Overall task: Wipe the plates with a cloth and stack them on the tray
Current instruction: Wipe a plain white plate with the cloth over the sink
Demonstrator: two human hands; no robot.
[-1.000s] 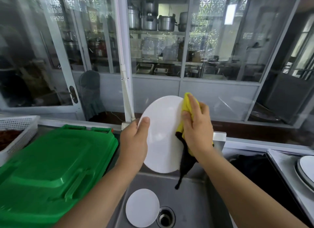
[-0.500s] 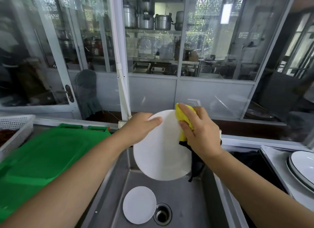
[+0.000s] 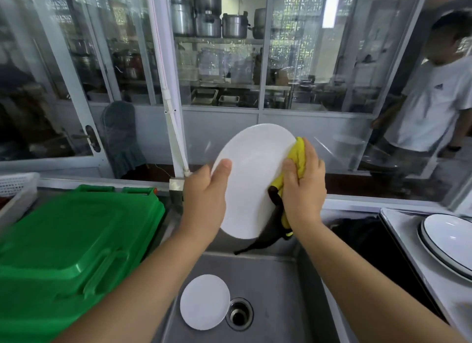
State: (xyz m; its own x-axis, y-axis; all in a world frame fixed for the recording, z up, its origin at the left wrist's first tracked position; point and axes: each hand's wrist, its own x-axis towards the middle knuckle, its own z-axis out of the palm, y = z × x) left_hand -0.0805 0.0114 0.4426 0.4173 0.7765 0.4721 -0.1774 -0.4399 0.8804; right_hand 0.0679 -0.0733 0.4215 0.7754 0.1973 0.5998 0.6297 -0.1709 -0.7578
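Left hand gripping smooth round plate, crumpled cloth

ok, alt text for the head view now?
A left hand holds a white plate upright over a steel sink while the right hand presses a yellow cloth to its right edge. A small plate lies in the sink by the drain; stacked plates sit at right.
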